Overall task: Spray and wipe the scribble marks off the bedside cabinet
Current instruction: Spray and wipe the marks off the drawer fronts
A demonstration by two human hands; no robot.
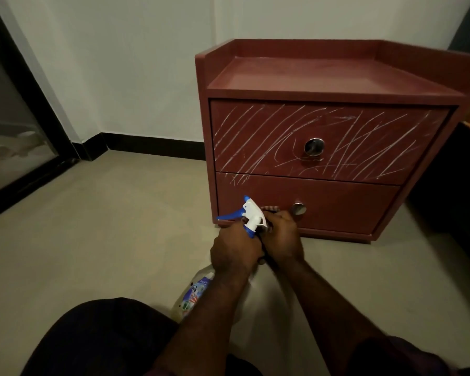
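**Current step:** preparation for spraying. No wiping is evident on the upper drawer (364, 123), which carries the white scribble marks (255, 137) across its full width. A few more marks sit at the top left corner of the lower drawer (350, 210).

**Task item:** the bedside cabinet (296, 77) stands on the floor (120, 226) against the wall. The spray bottle (253, 217) is held just in front of the cabinet's lower left corner, nozzle tilted up toward the drawer fronts, body trailing back away from the cabinet.

**Grip state:**
- Left hand (234, 251): grip wrapped round the bottle neck below the trigger head.
- Right hand (282, 237): grip curled tight at the rear of the trigger head, on dark striped material that is probably a cloth (270, 208); the dim view does not settle this.

**Next move requires:**
1. Raise the nozzle to upper drawer height.
2. Place a finger on the blue trigger.
3. Free the right hand to wipe.

**Surroundings:** a glass door (11, 137) stands well to the cabinet's left. The person's knee (92, 343) lies well in front of the cabinet.

**Obstructions:** the two metal knobs (314, 146) project from the drawer fronts and will interrupt wiping strokes.
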